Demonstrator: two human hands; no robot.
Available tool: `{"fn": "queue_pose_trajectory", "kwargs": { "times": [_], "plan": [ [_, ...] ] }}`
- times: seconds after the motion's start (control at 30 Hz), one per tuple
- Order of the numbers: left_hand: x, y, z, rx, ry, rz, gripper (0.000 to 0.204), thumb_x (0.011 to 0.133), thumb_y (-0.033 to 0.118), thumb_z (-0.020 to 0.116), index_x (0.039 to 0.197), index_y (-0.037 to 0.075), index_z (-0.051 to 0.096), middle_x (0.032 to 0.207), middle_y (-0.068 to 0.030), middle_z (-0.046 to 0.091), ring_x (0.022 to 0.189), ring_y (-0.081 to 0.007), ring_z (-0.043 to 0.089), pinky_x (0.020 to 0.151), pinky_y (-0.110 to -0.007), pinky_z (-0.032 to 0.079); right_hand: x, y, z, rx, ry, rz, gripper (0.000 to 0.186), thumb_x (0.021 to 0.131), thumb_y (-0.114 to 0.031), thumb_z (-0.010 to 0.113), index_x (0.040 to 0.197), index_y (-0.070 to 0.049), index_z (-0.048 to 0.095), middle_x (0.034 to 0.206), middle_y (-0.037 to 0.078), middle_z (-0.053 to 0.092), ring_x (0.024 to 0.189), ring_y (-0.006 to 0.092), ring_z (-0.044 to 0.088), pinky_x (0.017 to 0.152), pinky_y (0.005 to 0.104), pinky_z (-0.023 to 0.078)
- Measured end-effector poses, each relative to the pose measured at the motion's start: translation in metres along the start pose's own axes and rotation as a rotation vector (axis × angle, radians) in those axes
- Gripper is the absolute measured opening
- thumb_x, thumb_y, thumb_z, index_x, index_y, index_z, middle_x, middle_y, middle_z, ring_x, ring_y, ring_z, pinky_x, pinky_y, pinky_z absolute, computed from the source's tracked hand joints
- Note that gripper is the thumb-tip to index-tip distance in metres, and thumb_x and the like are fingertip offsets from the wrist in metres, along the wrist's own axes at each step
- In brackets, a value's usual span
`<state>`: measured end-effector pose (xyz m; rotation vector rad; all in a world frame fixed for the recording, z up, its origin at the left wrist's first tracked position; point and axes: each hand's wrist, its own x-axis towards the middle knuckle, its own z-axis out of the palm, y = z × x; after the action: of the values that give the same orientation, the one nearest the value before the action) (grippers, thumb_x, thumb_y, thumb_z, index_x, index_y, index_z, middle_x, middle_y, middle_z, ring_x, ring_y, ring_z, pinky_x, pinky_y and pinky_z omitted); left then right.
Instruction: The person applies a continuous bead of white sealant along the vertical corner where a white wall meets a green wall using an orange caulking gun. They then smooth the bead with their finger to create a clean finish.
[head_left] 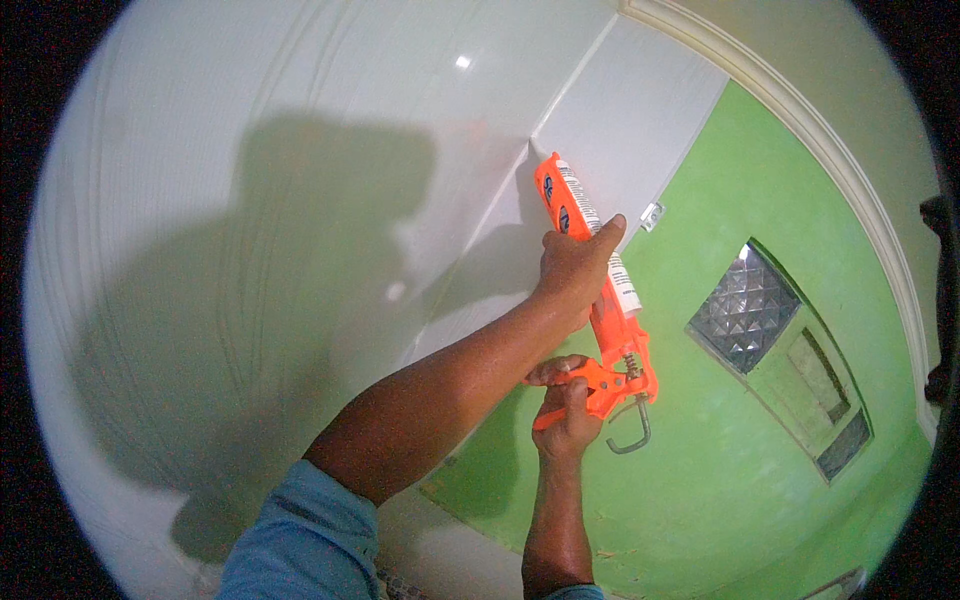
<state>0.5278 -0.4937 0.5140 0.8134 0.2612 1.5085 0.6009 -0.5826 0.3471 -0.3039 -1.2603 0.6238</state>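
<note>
Orange caulking gun (612,342) slants up and leftward toward a white panel seam (499,192), left hand (578,270) wrapped around its barrel (604,322) nearer the seam, right hand (572,430) gripping the handle (602,385) below.

Green wall (690,470) — faceted glass pane (748,308) at right; cream moulding (845,165) beyond.

white corner (532,137) blocks caulking gun (612,333) tip; free air below hook (647,430).

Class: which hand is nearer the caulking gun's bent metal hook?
Right. The right hand grips the orange handle, just beside the hook; the left hand is farther up, holding the barrel.
</note>
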Motion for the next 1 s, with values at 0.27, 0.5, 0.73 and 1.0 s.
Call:
{"fn": "queue_pose_trajectory", "kwargs": {
  "times": [0.27, 0.5, 0.73, 1.0],
  "plan": [
    [-0.001, 0.002, -0.006, 0.044, -0.082, -0.034, 0.085, 0.095, 0.041, 0.084, 0.138, -0.016, 0.037, 0.125, -0.0261, 0.059, 0.106, -0.0316, 0.069, 0.082, -0.045, 0.064, -0.005, -0.002, 0.004, -0.030, 0.073, 0.048, 0.029, 0.107, -0.025, 0.069, 0.115, 0.001, 0.061, 0.092, 0.012, 0.066, 0.081, 0.0245, 0.065, 0.073, 0.0424, 0.057],
    [-0.003, -0.001, 0.000, -0.004, -0.023, -0.020, 0.034, 0.099, 0.037, 0.081, 0.097, 0.009, 0.062, 0.081, -0.0011, 0.060, 0.066, -0.0154, 0.061, 0.060, -0.038, 0.055, -0.006, -0.007, 0.011, -0.103, 0.102, 0.085, 0.034, 0.108, -0.038, 0.069, 0.108, -0.006, 0.058, 0.085, 0.004, 0.057, 0.074, 0.0206, 0.058, 0.068, 0.0395, 0.051],
    [-0.002, 0.000, -0.006, 0.031, -0.094, -0.040, 0.080, 0.095, 0.041, 0.083, 0.135, -0.013, 0.039, 0.119, -0.0232, 0.060, 0.099, -0.0284, 0.069, 0.078, -0.042, 0.063, -0.007, -0.010, 0.011, -0.144, 0.116, 0.077, 0.033, 0.108, -0.038, 0.069, 0.108, -0.006, 0.058, 0.085, 0.004, 0.057, 0.072, 0.0196, 0.058, 0.066, 0.0378, 0.051],
    [-0.006, -0.003, 0.001, -0.035, -0.024, -0.040, 0.035, 0.100, 0.037, 0.081, 0.102, 0.007, 0.063, 0.083, -0.0017, 0.060, 0.069, -0.0164, 0.062, 0.063, -0.039, 0.056, -0.009, -0.012, 0.009, -0.132, 0.153, 0.124, 0.033, 0.108, -0.038, 0.070, 0.111, -0.007, 0.059, 0.086, 0.003, 0.056, 0.073, 0.0184, 0.056, 0.065, 0.0364, 0.049]
  ]
}}
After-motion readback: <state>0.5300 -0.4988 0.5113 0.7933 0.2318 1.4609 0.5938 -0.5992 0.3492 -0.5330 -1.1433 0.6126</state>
